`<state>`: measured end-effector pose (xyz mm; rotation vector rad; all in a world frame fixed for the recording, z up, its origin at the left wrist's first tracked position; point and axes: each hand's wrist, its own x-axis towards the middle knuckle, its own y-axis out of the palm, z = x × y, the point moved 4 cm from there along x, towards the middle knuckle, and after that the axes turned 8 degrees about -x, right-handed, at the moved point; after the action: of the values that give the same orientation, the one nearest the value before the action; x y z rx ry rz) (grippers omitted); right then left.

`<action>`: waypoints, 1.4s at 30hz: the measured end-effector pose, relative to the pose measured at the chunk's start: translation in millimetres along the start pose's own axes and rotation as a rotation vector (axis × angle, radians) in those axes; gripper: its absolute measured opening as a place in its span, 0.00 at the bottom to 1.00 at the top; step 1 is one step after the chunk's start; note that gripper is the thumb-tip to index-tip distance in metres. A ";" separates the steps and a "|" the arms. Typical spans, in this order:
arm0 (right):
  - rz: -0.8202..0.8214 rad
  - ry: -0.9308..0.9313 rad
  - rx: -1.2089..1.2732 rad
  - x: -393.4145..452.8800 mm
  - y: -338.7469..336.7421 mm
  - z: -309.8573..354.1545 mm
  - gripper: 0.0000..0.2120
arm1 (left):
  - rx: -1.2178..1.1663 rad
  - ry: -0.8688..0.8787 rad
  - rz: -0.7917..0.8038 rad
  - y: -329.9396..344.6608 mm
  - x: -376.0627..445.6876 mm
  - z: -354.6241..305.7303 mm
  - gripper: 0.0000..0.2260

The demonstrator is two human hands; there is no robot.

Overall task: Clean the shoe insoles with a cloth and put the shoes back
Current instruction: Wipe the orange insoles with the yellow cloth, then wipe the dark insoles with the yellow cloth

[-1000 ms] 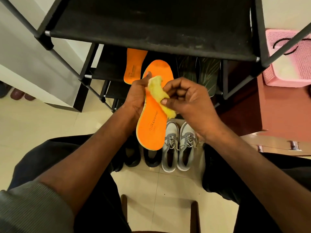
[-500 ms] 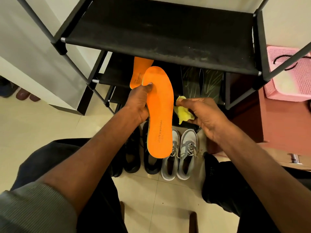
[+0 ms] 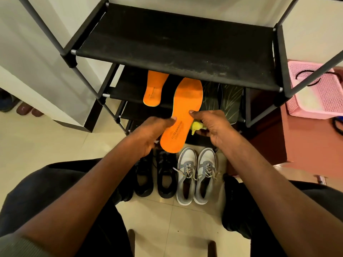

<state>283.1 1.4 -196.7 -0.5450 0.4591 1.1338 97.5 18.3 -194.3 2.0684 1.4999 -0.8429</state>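
Observation:
An orange insole (image 3: 182, 112) hangs in front of the black shoe rack (image 3: 174, 45), toe end up. My left hand (image 3: 152, 133) grips its left edge near the heel. My right hand (image 3: 213, 125) pinches its right edge with thumb and fingertip while the other fingers hold a crumpled yellow cloth (image 3: 197, 127) in the palm. A second orange insole (image 3: 154, 88) lies on the rack's middle shelf. Two dark patterned insoles (image 3: 230, 101) lie to its right. On the floor below stand a black pair of shoes (image 3: 155, 175) and a grey-and-white pair of sneakers (image 3: 194, 173).
A pink mesh basket (image 3: 315, 89) sits on a reddish-brown cabinet (image 3: 306, 141) at the right. More footwear (image 3: 22, 108) lies by the white wall at the far left. My knees flank the shoes, and a wooden stool edge (image 3: 170, 243) shows at the bottom.
The cloth has left the insole's face and is now bunched in my right hand, which has come back to take the insole's right edge. The insole has moved up toward the rack.

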 end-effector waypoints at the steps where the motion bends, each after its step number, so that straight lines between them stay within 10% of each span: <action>1: -0.014 -0.005 0.019 3.2 1.3 3.1 0.09 | 0.074 -0.027 0.024 -3.0 -4.0 5.7 0.14; 26: -0.055 -0.183 -0.100 0.3 -13.7 -8.2 0.07 | -0.226 0.198 -0.262 14.5 105.6 -21.5 0.08; 38: -0.044 -0.186 -0.063 -3.2 -20.1 -1.3 0.10 | -0.162 0.318 -0.317 19.9 109.9 -19.5 0.10; 42: -0.046 -0.218 -0.035 -6.9 -23.6 3.6 0.11 | 0.181 0.434 -0.478 14.1 96.5 -26.5 0.16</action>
<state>302.9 -8.8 -185.7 -0.4539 0.2383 1.1444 138.2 97.0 -242.9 2.1482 2.2910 -0.7412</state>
